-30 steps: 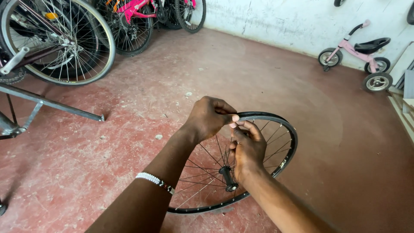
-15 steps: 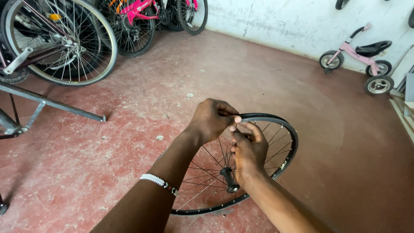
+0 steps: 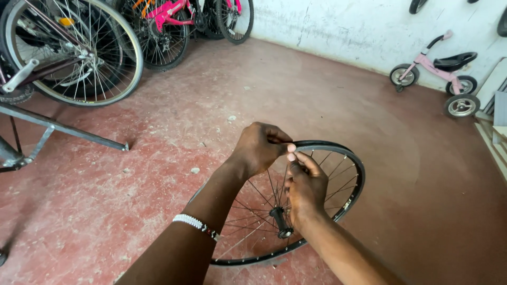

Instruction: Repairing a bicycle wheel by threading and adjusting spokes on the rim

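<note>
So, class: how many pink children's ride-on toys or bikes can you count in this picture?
2. A pink bicycle stands among the parked bikes at top left; a pink balance trike stands by the white wall at right. More may be hidden out of frame.

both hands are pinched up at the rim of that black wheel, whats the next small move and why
Probably a small twist of the fingertips where they meet. The left hand and right hand pinch together at the top of the black bicycle wheel, right where a spoke reaches the rim. What they pinch is too small to see, so this is a guess. The wheel stands on the red floor, with only the hands touching it.
</note>
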